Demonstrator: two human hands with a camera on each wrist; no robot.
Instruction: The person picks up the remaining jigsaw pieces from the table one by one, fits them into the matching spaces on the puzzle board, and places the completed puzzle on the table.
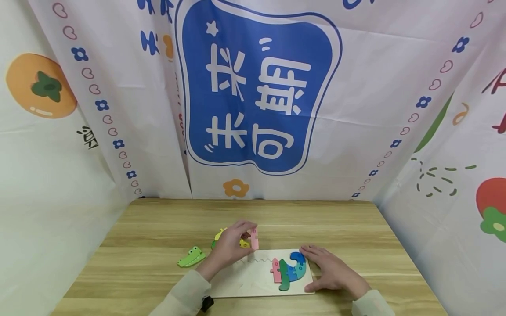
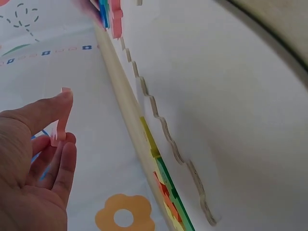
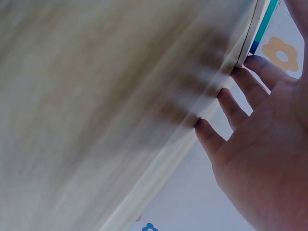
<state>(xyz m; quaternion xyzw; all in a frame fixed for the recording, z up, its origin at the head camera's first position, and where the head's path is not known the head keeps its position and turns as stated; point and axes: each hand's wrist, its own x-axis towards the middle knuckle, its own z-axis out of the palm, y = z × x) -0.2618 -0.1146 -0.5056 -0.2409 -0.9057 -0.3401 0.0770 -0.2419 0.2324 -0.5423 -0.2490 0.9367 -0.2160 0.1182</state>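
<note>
My left hand point(image 1: 228, 242) holds a pink puzzle piece point(image 1: 254, 238) upright above the far edge of a pale wooden board point(image 1: 237, 281). In the left wrist view, thumb and fingers pinch that piece at its two ends. On the board's right part lie joined puzzle pieces: pink point(image 1: 276, 271), green point(image 1: 283, 275) and blue point(image 1: 292, 273), the blue ones forming a curled tail. A wavy groove runs along the board left of them. My right hand point(image 1: 333, 268) rests at the board's right edge, fingers spread, fingertips on the table in the right wrist view.
A green crocodile-head piece point(image 1: 191, 257) lies on the wood-grain table point(image 1: 134, 263), left of the board. Yellow pieces point(image 1: 219, 234) lie behind my left hand, partly hidden by it. Printed white cloth point(image 1: 253, 184) hangs along the table's back and sides.
</note>
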